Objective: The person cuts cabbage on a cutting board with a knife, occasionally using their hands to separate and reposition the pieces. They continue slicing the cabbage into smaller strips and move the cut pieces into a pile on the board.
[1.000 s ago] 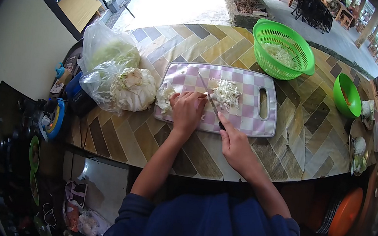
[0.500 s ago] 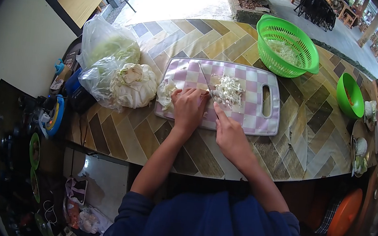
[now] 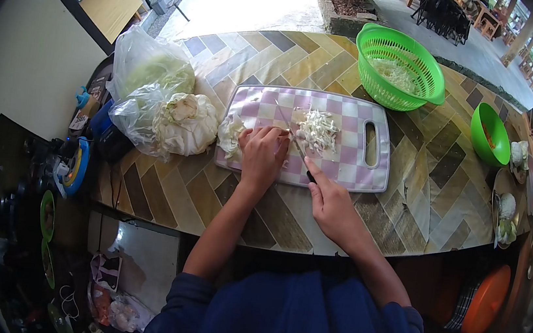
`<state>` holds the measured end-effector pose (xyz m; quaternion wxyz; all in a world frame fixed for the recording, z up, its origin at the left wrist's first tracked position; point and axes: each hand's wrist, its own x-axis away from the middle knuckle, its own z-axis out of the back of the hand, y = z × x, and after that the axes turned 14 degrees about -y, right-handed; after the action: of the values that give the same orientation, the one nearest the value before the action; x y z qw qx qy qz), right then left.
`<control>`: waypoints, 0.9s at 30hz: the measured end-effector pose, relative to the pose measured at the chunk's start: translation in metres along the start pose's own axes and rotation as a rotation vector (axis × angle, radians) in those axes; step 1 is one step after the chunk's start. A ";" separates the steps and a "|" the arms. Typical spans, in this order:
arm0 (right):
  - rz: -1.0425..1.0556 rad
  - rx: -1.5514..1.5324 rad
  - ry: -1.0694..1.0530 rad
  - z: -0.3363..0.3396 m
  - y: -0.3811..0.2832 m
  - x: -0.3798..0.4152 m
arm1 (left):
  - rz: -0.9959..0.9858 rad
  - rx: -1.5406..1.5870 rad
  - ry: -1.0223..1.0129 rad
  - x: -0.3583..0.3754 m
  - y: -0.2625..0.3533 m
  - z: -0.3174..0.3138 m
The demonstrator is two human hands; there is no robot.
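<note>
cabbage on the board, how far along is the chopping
Chopped: the pile on the board and, apparently, the shreds in the colander. In hand: the right hand holds the knife beside the left hand. Remaining, probably: the chunk at the board's left end; the head nearby looks whole.

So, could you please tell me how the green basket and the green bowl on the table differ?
The basket has slotted sides, while the bowl has solid ones. The basket looks clearly larger than the bowl. The basket holds pale shreds, whereas the bowl holds a little of something orange. Both are bright green and open at the top.
</note>
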<state>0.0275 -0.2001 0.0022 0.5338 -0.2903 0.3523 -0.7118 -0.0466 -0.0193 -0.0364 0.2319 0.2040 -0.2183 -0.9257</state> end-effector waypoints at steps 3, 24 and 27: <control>-0.010 0.053 0.012 -0.003 -0.002 0.000 | -0.002 0.001 0.005 0.000 0.002 0.001; -0.155 0.334 -0.035 -0.017 0.002 -0.030 | -0.029 -0.043 -0.056 0.001 0.003 0.005; -0.096 0.274 -0.025 -0.012 0.012 -0.035 | -0.059 -0.002 -0.057 0.000 0.001 0.003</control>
<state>0.0342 -0.1662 -0.0161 0.5381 -0.2401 0.2307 -0.7743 -0.0479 -0.0192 -0.0335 0.1984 0.1834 -0.2178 -0.9379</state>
